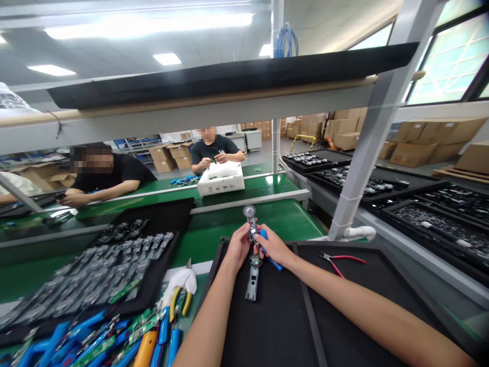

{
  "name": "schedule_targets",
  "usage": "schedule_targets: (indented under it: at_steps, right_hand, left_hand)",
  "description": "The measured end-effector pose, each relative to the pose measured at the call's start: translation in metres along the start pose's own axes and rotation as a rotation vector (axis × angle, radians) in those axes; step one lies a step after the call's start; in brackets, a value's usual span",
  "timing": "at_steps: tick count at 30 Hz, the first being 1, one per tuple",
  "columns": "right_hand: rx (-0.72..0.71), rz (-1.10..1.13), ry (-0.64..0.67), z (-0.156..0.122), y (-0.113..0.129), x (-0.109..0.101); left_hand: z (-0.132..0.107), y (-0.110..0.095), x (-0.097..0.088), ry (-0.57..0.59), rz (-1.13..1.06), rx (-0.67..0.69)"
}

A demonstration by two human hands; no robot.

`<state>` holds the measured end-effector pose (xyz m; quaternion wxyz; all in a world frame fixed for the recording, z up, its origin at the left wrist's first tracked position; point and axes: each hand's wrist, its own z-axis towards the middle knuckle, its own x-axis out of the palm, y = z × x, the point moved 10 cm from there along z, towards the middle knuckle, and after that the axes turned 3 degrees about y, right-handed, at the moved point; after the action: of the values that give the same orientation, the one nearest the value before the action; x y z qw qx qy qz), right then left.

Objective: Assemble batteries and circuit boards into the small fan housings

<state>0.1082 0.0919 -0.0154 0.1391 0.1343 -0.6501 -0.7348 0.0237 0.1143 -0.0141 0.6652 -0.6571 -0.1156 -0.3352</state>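
Observation:
My left hand (239, 248) is closed round a long grey device (252, 255) with a round silver head at its far end and a small green circuit board in its middle. The device stands up from the black tray (282, 316) in front of me. My right hand (274, 247) is closed on a blue part (272, 261) pressed against the device's right side. Both forearms reach in from the bottom edge.
Red-handled cutters (338, 260) lie on the tray to the right. Left: a black tray of grey parts (114, 265), blue parts (76, 341), yellow-handled pliers (179, 300). A white foam box (221, 179) sits on the green belt. Two people work across it. Trays fill the right bench.

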Motion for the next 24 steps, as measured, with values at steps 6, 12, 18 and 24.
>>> schedule_targets:
  at_steps: [6,12,18,24]
  right_hand:
    - [-0.004,-0.007,-0.003,-0.0006,-0.0001,-0.0005]
    - [-0.019,-0.016,-0.006,-0.0014,0.003,-0.0001]
    - [-0.036,-0.019,-0.004,-0.0013,0.0033,0.0001]
    - [-0.032,-0.021,0.001,-0.0016,0.002,-0.0001]
  left_hand:
    - [-0.0002,-0.0002,0.0009,0.006,-0.001,0.001]
    - [-0.0001,-0.0005,0.0018,0.012,0.007,0.0]
    - [-0.0014,0.0,0.0042,0.025,0.023,-0.014]
    - [-0.0028,0.0004,0.007,0.036,0.036,-0.027]
